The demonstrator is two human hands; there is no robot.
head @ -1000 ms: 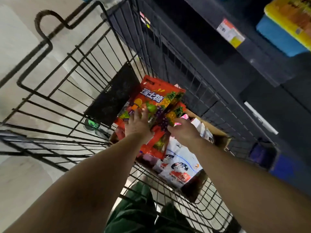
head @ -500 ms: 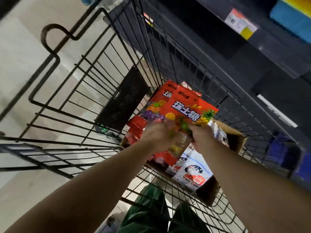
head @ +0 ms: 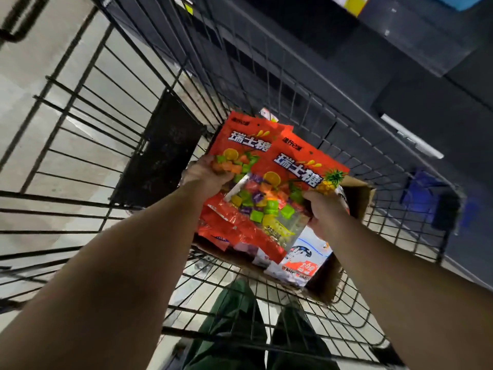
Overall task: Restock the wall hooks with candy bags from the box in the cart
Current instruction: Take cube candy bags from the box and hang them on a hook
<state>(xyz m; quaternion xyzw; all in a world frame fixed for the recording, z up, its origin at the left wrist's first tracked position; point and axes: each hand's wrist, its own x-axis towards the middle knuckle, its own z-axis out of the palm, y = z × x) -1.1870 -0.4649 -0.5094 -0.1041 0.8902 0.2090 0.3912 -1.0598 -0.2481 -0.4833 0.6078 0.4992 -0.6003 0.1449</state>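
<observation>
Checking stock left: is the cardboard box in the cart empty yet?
Not empty. The cardboard box holds white candy bags and more red ones below the red bags both hands grip.

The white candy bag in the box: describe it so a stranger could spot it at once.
Look into the black wire cart, at the cardboard box on its floor. At the box's near right end, below the right hand, lies the white candy bag. It alone is white, with a red patch and blue edges; the orange bags around it show coloured candy cubes.
</observation>
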